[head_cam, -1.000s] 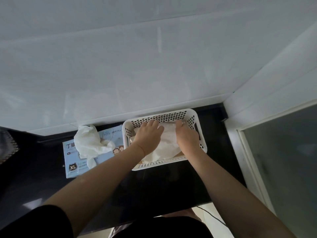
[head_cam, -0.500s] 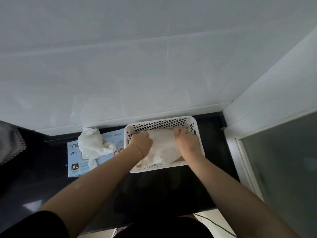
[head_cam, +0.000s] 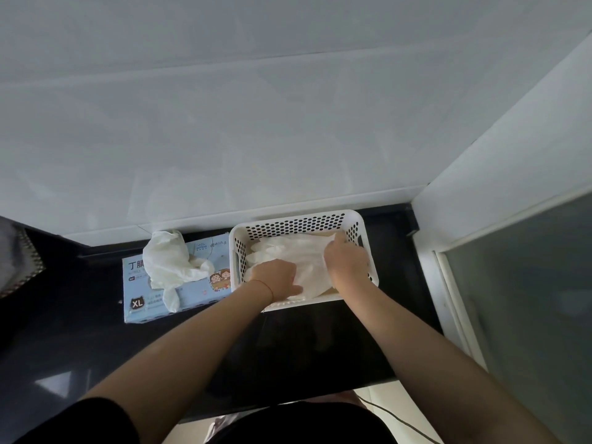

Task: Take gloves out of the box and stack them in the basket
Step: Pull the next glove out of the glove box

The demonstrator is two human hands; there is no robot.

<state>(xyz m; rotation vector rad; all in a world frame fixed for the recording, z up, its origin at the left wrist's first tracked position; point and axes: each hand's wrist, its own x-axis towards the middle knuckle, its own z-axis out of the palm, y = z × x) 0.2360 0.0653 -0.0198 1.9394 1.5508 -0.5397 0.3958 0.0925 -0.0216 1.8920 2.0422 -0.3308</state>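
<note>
Your left hand (head_cam: 276,278) presses flat on the white gloves (head_cam: 293,254) lying in the white basket (head_cam: 298,223) on the dark surface (head_cam: 80,341), your right hand (head_cam: 346,261) pinches their far edge, and another glove (head_cam: 169,264) spills from the blue box (head_cam: 205,283) beside the basket.

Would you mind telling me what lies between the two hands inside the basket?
In the head view, white gloves span the gap between the left hand and right hand.
</note>
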